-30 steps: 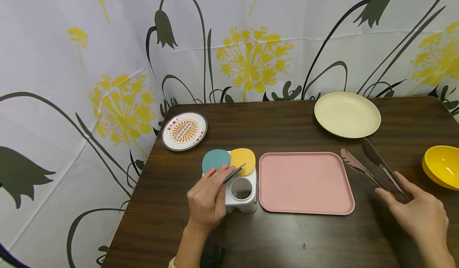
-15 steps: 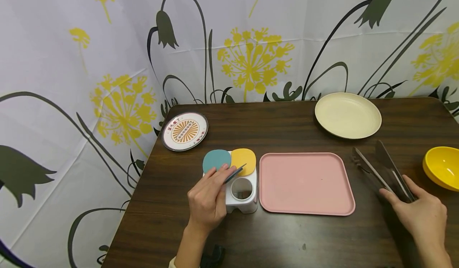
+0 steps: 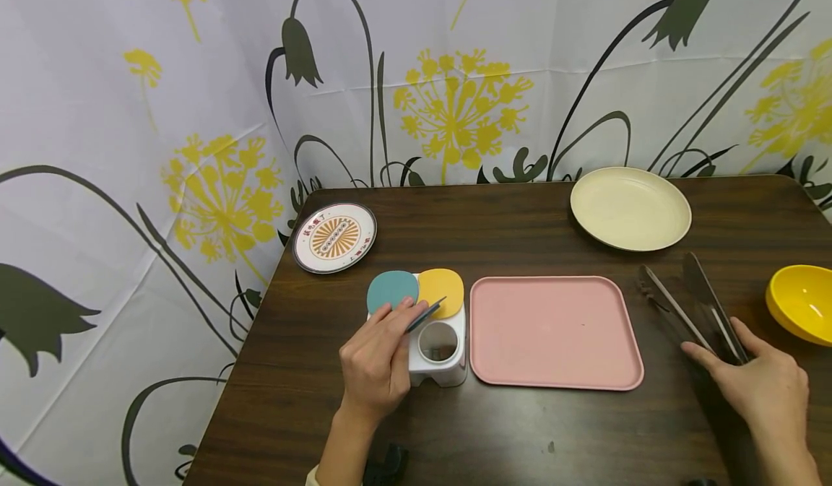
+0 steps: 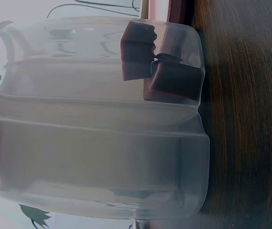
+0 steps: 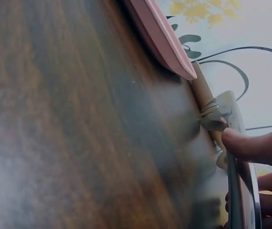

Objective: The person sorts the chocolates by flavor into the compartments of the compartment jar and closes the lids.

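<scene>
In the head view my left hand [image 3: 375, 363] reaches over a white condiment box [image 3: 448, 374] with several compartments. It holds a dark blue lid [image 3: 424, 315] tilted up, seen nearly edge-on; the thumb's grip is partly hidden. The front right round compartment [image 3: 438, 343] stands uncovered. Behind it lie a teal lid [image 3: 392, 291] and a yellow lid [image 3: 442, 292]. The left wrist view shows a translucent container wall [image 4: 93, 152] with dark chunks [image 4: 174, 78] behind it. My right hand [image 3: 757, 381] grips metal tongs [image 3: 711, 305], their arms spread, right of the pink tray.
The pink tray [image 3: 555, 333] lies between the box and the tongs. A cream plate [image 3: 630, 208] is at the back right, a yellow bowl [image 3: 802, 304] at the far right. A patterned plate [image 3: 334, 238] sits at the back left. A printed curtain [image 3: 455, 74] hangs behind the table.
My right hand has swung the tongs' tips to the right, away from the tray's corner, then nearly stopped. My left hand and the lid have stayed put.
</scene>
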Tool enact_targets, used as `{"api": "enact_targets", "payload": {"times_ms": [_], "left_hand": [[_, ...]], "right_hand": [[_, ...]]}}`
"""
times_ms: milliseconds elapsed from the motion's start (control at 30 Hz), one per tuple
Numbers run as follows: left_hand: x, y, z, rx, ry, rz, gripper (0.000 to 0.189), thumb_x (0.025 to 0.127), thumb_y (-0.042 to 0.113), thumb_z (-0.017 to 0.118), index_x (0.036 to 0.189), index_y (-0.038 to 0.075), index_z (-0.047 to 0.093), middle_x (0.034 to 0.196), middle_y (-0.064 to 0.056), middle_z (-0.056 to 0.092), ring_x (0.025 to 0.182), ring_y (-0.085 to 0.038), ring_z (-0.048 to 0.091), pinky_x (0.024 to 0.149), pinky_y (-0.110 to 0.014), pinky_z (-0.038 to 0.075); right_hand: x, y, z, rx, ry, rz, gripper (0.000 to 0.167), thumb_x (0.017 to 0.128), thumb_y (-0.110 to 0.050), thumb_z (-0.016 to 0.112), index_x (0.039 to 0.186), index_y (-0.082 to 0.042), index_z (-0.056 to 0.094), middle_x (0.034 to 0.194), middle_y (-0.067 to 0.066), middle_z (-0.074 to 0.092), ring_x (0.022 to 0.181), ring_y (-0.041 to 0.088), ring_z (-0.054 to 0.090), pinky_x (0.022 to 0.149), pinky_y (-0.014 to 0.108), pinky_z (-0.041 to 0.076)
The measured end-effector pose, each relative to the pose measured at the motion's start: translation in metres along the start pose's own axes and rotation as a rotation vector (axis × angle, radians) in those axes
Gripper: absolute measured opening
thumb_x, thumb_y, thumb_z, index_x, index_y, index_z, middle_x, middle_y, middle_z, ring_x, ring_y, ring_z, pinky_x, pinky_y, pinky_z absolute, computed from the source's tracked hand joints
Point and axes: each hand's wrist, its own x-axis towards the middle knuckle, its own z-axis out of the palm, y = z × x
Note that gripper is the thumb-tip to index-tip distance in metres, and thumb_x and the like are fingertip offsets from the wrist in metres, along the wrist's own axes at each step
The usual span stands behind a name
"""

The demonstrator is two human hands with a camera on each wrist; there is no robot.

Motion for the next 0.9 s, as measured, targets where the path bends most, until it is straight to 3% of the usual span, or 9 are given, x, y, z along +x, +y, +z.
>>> {"api": "enact_targets", "payload": {"times_ms": [133,333,367,467,600,700,900], "left_hand": [[0.0,0.0,0.0,0.001,-0.002,0.0,0.032,0.1,0.014,0.044,0.115,-0.001,0.069,0.107,-0.008,0.073,0.095,-0.026,0.071,0.089,-0.043,0.053],[0.001,0.001,-0.001,-0.002,-0.003,-0.004,0.032,0.1,0.013,0.044,0.115,-0.001,0.069,0.107,-0.008,0.073,0.095,-0.026,0.071,0.09,-0.043,0.053],[0.001,0.001,0.0,-0.002,-0.002,-0.004,0.032,0.1,0.013,0.044,0.115,-0.001,0.069,0.107,-0.008,0.073,0.095,-0.026,0.071,0.089,-0.043,0.053],[0.001,0.001,0.0,-0.003,0.0,-0.003,0.032,0.1,0.013,0.044,0.114,-0.001,0.07,0.107,-0.009,0.073,0.095,-0.026,0.071,0.089,-0.043,0.053],[0.001,0.001,-0.001,-0.005,0.0,-0.005,0.032,0.1,0.013,0.044,0.115,-0.001,0.07,0.107,-0.009,0.073,0.095,-0.026,0.071,0.09,-0.043,0.053],[0.001,0.001,-0.001,-0.006,-0.001,-0.005,0.032,0.1,0.013,0.044,0.115,0.0,0.07,0.107,-0.009,0.073,0.095,-0.027,0.071,0.09,-0.043,0.053],[0.001,0.001,-0.001,-0.003,-0.003,-0.007,0.032,0.1,0.013,0.044,0.115,0.0,0.069,0.108,-0.008,0.073,0.095,-0.026,0.071,0.09,-0.043,0.053]], "right_hand": [[-0.002,-0.005,-0.001,0.008,0.034,-0.053,0.09,0.077,-0.05,0.078,0.144,-0.001,0.044,0.134,0.036,0.045,0.116,0.061,0.042,0.097,0.065,0.03],[-0.006,-0.04,-0.002,0.133,0.173,-0.259,0.08,0.076,-0.034,0.083,0.142,-0.004,0.05,0.14,0.022,0.052,0.124,0.05,0.046,0.103,0.062,0.031],[-0.008,-0.048,-0.001,0.17,0.187,-0.309,0.079,0.074,-0.029,0.085,0.141,-0.005,0.052,0.138,0.021,0.054,0.124,0.049,0.047,0.105,0.059,0.031],[-0.015,-0.074,0.006,0.276,0.197,-0.502,0.078,0.067,-0.017,0.09,0.137,-0.01,0.058,0.132,0.017,0.06,0.118,0.042,0.055,0.108,0.034,0.036],[-0.03,-0.109,0.019,0.392,0.12,-0.751,0.079,0.061,-0.009,0.092,0.134,-0.013,0.062,0.124,0.008,0.065,0.113,0.02,0.06,0.095,0.008,0.031],[-0.043,-0.134,0.027,0.482,-0.007,-0.871,0.079,0.063,-0.006,0.091,0.135,-0.013,0.061,0.119,0.004,0.066,0.11,0.012,0.059,0.093,0.01,0.036],[-0.068,-0.174,0.035,0.545,-0.26,-1.019,0.079,0.07,-0.016,0.089,0.141,-0.014,0.055,0.129,-0.001,0.062,0.117,0.017,0.058,0.1,0.02,0.04]]}}
